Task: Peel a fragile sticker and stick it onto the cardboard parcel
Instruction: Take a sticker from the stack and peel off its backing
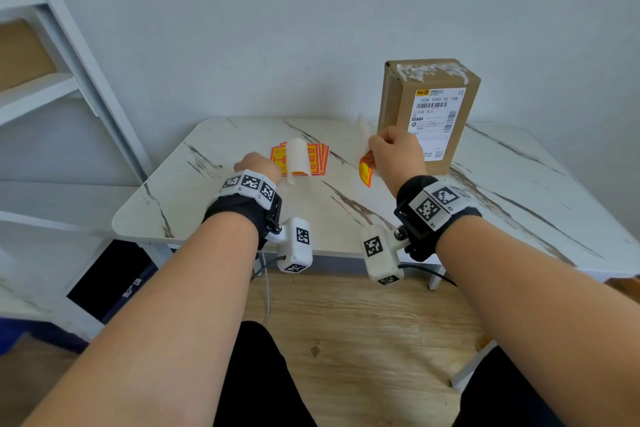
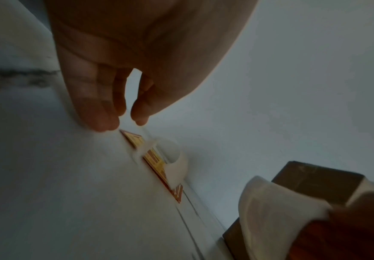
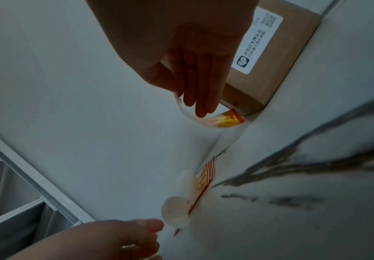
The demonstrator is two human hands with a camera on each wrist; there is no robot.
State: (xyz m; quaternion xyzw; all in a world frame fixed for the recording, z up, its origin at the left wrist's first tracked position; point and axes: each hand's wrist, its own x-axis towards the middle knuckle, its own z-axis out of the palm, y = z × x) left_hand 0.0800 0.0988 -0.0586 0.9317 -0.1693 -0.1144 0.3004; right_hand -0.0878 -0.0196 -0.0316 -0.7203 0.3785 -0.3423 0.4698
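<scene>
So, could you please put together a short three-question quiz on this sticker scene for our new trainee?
1. True or false: the cardboard parcel lies flat on the marble-pattern table.
2. Which hand holds the peeled fragile sticker? A) left hand B) right hand C) neither
3. Fill in: a curled white backing sheet rests on the ____ of red and yellow stickers.

Key
1. False: it stands upright, its white shipping label facing the person.
2. B: the right hand pinches it, and the left hand holds nothing.
3. Stack.
</scene>
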